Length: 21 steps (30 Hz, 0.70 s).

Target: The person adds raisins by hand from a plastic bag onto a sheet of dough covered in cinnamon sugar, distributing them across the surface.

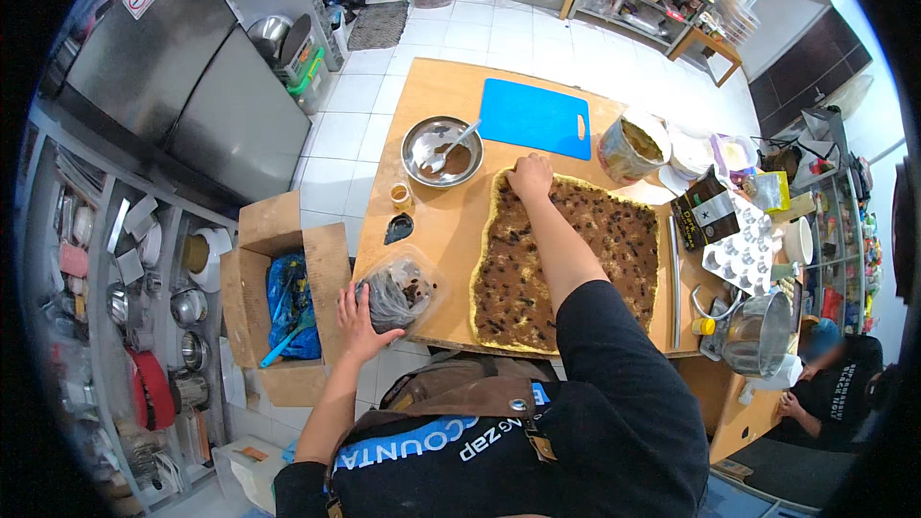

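A rectangular sheet of yellow dough (477,312), spread with brown powder and scattered with small dark pieces, lies on the wooden table. My right hand (531,178) is over its far left edge, fingers drawn together and pointing down; what they hold, if anything, is hidden. My left hand (361,328) rests with spread fingers against the near left corner of a clear plastic tub (434,309). Inside that tub are a crumpled clear bag (384,295) and some dark pieces.
Left of the dough are a metal bowl (413,139) with brown powder and a spoon (436,161), and a small jar (401,197). A blue cutting board (532,115) and tin (624,158) stand beyond. At right are a metal rod (675,278), egg tray (743,254) and another person (835,384).
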Tool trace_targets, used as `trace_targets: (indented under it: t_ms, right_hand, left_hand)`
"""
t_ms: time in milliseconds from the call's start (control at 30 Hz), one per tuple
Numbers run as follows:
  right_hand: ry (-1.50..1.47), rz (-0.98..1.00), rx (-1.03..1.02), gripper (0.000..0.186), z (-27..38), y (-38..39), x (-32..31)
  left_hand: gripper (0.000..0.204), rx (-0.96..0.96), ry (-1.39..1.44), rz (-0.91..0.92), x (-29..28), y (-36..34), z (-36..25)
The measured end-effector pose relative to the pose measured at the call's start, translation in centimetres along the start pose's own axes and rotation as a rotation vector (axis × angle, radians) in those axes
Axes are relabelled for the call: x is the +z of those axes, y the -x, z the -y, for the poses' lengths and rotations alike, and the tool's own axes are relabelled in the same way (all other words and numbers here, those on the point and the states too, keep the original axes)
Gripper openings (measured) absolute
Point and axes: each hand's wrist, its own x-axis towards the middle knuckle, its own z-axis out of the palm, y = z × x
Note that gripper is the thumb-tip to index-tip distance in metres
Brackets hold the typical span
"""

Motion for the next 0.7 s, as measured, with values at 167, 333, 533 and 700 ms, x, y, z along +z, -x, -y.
trace_targets:
  t_ms: [167,333,533,700]
  right_hand:
    - [-0.125,0.031,0.015,0.023,0.2,-0.7,0.9]
    - [-0.424,0.051,-0.026,0.018,-1.7,-0.9,-0.5]
    - [-0.955,0.208,-0.06,0.014,-3.3,4.3,-4.4]
    - [-1.106,0.206,-0.127,0.012,-2.4,10.6,-5.8]
  left_hand:
    - [0.114,-0.014,0.015,0.015,-0.3,-0.1,-0.4]
    - [0.108,0.037,0.025,-0.039,-3.7,-0.3,-2.6]
    - [0.057,0.436,0.416,-0.244,-5.9,-9.7,-14.6]
    - [0.041,0.202,1.05,0.248,0.1,-16.5,-22.0]
